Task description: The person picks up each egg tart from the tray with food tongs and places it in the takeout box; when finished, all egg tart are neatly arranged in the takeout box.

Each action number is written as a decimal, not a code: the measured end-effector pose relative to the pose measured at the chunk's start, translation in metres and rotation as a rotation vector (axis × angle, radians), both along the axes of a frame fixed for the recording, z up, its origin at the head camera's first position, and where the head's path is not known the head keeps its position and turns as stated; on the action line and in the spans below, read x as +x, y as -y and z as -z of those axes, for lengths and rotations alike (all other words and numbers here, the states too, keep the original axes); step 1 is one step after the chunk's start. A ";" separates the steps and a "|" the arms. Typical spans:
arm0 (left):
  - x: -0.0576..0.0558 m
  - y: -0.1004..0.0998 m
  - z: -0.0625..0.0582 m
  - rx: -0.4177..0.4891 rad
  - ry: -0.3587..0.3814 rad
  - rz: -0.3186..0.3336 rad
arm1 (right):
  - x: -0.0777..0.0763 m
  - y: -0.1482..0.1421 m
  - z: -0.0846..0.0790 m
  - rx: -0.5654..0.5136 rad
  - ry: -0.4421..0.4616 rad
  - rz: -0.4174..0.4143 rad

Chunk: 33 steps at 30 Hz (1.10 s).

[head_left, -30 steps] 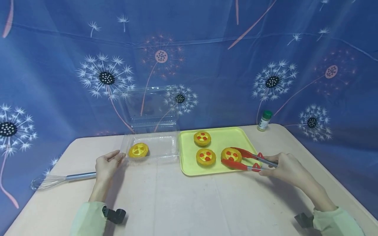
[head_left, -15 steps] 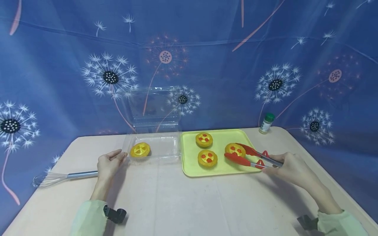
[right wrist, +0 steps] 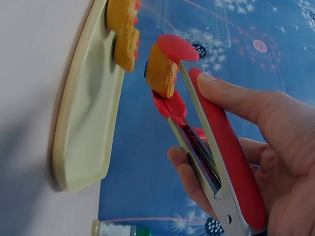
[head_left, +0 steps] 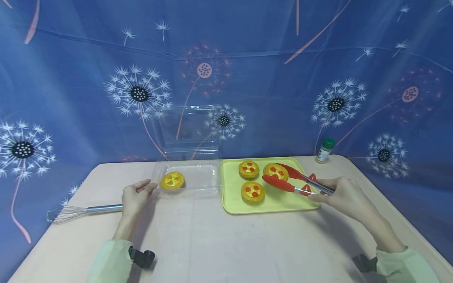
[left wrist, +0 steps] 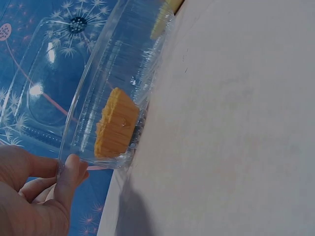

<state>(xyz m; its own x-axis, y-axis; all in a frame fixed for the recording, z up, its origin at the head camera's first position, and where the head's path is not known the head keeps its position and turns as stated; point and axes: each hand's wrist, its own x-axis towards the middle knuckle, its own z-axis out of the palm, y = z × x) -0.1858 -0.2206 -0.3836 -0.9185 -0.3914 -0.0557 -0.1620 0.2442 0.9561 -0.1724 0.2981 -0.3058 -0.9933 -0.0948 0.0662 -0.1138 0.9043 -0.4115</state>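
Observation:
My right hand (head_left: 341,200) grips red-tipped metal tongs (head_left: 283,184) around their handles. Between the tips sits an egg tart (head_left: 273,169) with red dots on top; the right wrist view shows this tart (right wrist: 161,73) raised off the yellow tray (head_left: 279,204). Two similar tarts, one at the back (head_left: 249,169) and one in front (head_left: 253,192), lie on the tray's left half. With thumb and fingers my left hand (left wrist: 39,191) pinches the near-left rim of a clear plastic box (head_left: 201,179), its lid standing up behind. Inside it, at the left, lies a yellow-topped tart (head_left: 172,180).
A whisk (head_left: 85,211) lies left of my left hand, its wires towards the table's left edge. Behind the tray's right corner stands a green-capped spice jar (head_left: 324,151). A blue dandelion-print curtain (head_left: 262,90) closes off the table's back. The box stands just left of the tray.
The tart in the tongs has risen off the tray and moved back and left, close to the rear tart. My left hand keeps its hold on the box; the head view has shifted slightly.

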 end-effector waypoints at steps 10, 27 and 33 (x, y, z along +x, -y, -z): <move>0.002 0.000 -0.002 0.025 0.009 0.017 | -0.007 0.027 -0.011 -0.088 -0.001 -0.059; 0.000 0.000 -0.003 0.029 -0.004 0.007 | -0.035 0.103 -0.007 -0.188 -0.035 -0.200; 0.003 -0.001 -0.002 0.012 0.014 0.011 | -0.046 0.132 -0.001 -0.224 -0.001 -0.255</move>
